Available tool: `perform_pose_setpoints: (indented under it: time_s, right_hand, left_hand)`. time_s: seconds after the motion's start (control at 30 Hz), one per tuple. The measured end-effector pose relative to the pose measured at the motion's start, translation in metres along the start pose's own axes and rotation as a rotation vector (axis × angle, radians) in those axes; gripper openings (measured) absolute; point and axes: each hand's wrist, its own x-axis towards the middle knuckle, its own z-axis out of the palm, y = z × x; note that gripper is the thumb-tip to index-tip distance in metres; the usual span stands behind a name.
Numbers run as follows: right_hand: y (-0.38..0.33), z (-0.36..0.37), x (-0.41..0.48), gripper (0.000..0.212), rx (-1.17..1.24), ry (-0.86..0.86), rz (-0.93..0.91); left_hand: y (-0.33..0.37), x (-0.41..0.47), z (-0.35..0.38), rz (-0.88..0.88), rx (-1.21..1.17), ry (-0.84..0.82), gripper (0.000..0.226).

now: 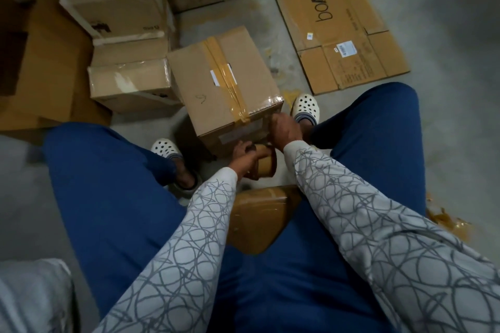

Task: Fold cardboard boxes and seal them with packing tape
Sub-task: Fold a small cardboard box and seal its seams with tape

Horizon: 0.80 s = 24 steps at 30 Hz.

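The box (224,84), stiff and likely light, stands on the floor (251,21) between the shoes (304,105), best steadied at its near top edge, where the right hand (286,130) curls (holding what, I cannot tell) while the left hand (243,154) grips the tape roll (264,166).

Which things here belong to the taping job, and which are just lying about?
In use: taped brown cardboard box; brown packing tape roll, held by the left hand; right hand at the box's near edge.
Lying about: flattened printed cardboard sheet; stacked brown cartons behind.
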Motion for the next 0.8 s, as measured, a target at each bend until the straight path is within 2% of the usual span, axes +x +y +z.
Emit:
perform_pose_setpoints:
  time_s: [0.07, 0.13, 0.23, 0.3, 0.33, 0.4, 0.43, 0.47, 0.57, 0.63, 0.73, 0.8]
  right_hand:
    - [0.001, -0.002, -0.001, 0.022, 0.108, 0.032, 0.145]
    - [-0.002, -0.002, -0.005, 0.033, 0.272, -0.018, 0.289]
    - [-0.009, -0.002, -0.014, 0.032, 0.563, -0.078, 0.448]
    - [-0.011, -0.005, -0.019, 0.031, 0.627, 0.03, 0.53]
    - [-0.01, -0.008, -0.02, 0.033, 0.663, 0.077, 0.559]
    - [-0.01, -0.013, -0.022, 0.04, 0.689, 0.156, 0.6]
    - [-0.011, -0.016, -0.021, 0.041, 0.769, 0.196, 0.65]
    - [-0.012, -0.019, -0.021, 0.041, 0.83, 0.24, 0.693]
    - [-0.015, -0.026, -0.016, 0.04, 0.899, 0.327, 0.666]
    - [-0.017, -0.025, -0.013, 0.038, 0.904, 0.33, 0.638]
    - [-0.02, -0.02, -0.007, 0.039, 0.954, 0.35, 0.637]
    - [-0.022, -0.019, -0.005, 0.04, 0.98, 0.339, 0.655]
  left_hand:
    - [0.011, -0.002, -0.001, -0.064, -0.15, 0.077, 0.101]
    - [0.022, -0.006, 0.002, -0.005, -0.078, 0.177, 0.104]
    - [0.035, -0.014, 0.017, 0.086, 0.146, 0.135, 0.086]
    - [0.039, -0.021, 0.025, 0.161, 0.235, 0.143, 0.07]
    - [0.039, -0.022, 0.024, 0.219, 0.343, 0.248, 0.059]
    - [0.039, -0.016, 0.013, 0.395, 0.625, 0.606, 0.041]
    - [0.039, -0.006, 0.003, 0.479, 0.758, 0.702, 0.045]
    - [0.04, 0.008, -0.008, 0.546, 0.888, 0.714, 0.054]
    - [0.046, 0.055, -0.037, 0.608, 1.28, 0.471, 0.063]
    - [0.044, 0.074, -0.047, 0.69, 1.405, 0.377, 0.065]
    - [0.031, 0.08, -0.061, 0.849, 1.546, 0.395, 0.07]
    - [0.026, 0.078, -0.067, 0.86, 1.638, 0.428, 0.068]
